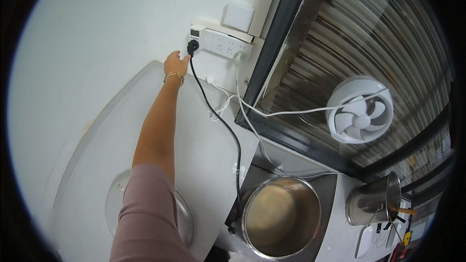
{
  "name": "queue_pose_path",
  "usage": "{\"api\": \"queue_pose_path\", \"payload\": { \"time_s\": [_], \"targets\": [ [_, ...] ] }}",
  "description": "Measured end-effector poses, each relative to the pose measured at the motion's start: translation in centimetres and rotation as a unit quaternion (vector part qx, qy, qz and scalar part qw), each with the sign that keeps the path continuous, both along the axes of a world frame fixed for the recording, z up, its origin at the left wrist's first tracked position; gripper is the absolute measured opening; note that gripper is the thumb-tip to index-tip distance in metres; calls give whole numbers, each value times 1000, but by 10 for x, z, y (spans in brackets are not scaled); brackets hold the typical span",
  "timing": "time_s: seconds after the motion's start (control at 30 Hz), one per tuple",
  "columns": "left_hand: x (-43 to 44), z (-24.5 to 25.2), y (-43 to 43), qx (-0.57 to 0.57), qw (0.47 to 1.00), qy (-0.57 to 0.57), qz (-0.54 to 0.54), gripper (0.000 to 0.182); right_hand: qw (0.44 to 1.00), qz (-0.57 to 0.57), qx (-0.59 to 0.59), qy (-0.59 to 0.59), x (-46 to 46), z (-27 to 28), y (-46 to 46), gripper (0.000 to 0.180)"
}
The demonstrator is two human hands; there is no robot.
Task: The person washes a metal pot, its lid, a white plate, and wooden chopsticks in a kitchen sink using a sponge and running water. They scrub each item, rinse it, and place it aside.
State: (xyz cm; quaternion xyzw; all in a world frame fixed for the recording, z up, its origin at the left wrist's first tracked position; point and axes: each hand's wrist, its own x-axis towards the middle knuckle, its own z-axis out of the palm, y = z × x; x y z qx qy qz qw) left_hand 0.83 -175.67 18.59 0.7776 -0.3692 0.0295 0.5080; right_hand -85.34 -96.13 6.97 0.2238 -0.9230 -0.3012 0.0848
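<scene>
My left hand (176, 63), with a beaded bracelet (174, 75) at the wrist, reaches up to the wall with thumb and fingers apart. Its thumb tip is right beside a black plug (193, 46); I cannot tell whether they touch. That plug sits in a white plug-in unit with a small display (197, 32), at the left end of a white socket panel (222, 44). From the plug a black cord (218, 116) runs down to a metal pot (251, 251) holding pale contents (271, 214). My right hand is out of view.
A round metal lid (185, 218) lies on the white counter (207, 153), partly behind my arm. A white fan (360, 120) is mounted in the window, its cord crossing the glass. At right stand a metal bucket (367, 200) with handled utensils and a white dish (364, 242).
</scene>
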Motion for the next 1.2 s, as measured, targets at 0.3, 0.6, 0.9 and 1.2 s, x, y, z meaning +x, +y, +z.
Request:
{"api": "queue_pose_path", "payload": {
  "time_s": [0.3,0.6,0.9,1.2],
  "targets": [
    [68,-59,-121,-132,986,-40,-98,48,983,138,-102,-66,19,101,4,43],
    [112,-52,-140,6,979,-200,-28,64,965,22,-239,-103,122,106,-55,25],
    [128,-58,-131,-12,975,-218,-37,55,975,-9,-195,-110,145,81,-52,23],
    [126,-80,2,-12,998,-51,-42,42,967,-8,-222,-129,137,86,-91,22]
  ]
}}
